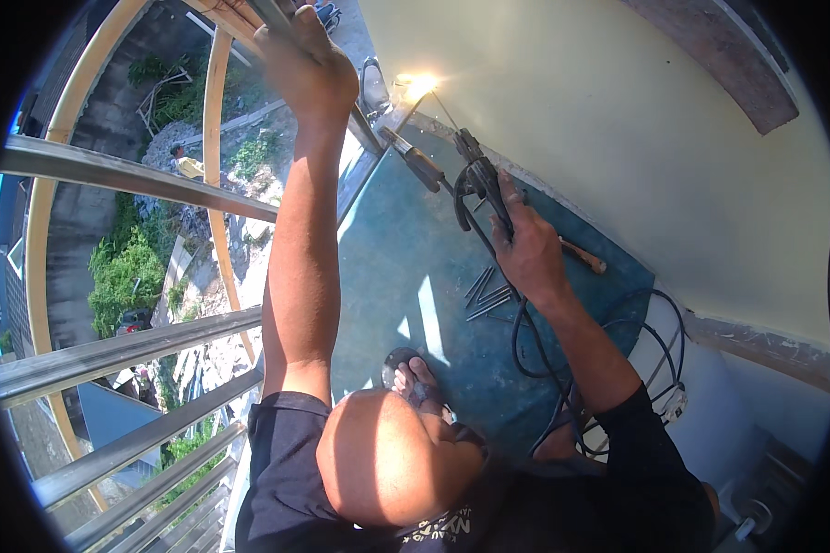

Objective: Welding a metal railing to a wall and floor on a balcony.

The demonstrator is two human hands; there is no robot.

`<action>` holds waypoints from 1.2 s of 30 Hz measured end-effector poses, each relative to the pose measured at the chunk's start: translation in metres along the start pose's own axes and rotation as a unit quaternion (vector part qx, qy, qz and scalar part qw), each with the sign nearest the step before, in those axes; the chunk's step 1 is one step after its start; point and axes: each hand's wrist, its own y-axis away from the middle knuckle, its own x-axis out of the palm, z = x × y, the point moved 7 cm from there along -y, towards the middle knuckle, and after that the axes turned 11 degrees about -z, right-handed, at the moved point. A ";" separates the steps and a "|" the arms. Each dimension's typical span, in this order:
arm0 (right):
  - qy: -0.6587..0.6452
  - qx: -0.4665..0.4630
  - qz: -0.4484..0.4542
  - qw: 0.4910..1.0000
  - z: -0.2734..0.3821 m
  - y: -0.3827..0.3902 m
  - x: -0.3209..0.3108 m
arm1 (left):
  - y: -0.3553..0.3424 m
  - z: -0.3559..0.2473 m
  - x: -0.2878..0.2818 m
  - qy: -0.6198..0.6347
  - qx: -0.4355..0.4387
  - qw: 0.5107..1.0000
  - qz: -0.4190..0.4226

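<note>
At the top, my left hand (311, 69) is wrapped round a metal bar (275, 17). My right hand (532, 247) grips a black welding electrode holder (477, 175) by its handle. A thin electrode (446, 111) runs from the holder's jaws up to a bright glow (419, 85) at the foot of the wall; the glare hides the exact contact point. Left of the holder is a tool with a dark grip (422, 169). Below my right hand, several loose electrodes (490, 295) lie on the blue-green floor (369, 276).
A metal railing (138, 170) lines the left side, with curved wooden strips (217, 138) outside it and rubble below, where a person (190, 166) is. A cream wall (618, 138) stands at right. Black cable (525, 341) loops near my right arm. A wooden handle (584, 256) lies by the wall.
</note>
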 end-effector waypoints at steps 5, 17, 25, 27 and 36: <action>0.019 -0.079 -0.015 0.997 0.008 0.010 -0.004 | 0.003 0.002 0.000 0.043 -0.068 0.997 0.000; 0.004 -0.016 -0.007 1.000 -0.002 0.000 0.001 | 0.001 -0.006 -0.003 0.046 -0.046 0.998 -0.013; -0.008 -0.041 -0.032 0.999 -0.001 -0.001 0.001 | 0.002 -0.005 -0.003 0.041 -0.047 0.998 -0.009; -0.018 -0.061 -0.054 0.997 0.002 -0.001 -0.002 | 0.002 -0.002 -0.002 0.044 -0.052 0.998 -0.009; 0.002 -0.015 -0.011 1.000 -0.002 -0.002 0.002 | 0.003 0.004 -0.002 0.039 -0.073 0.997 -0.003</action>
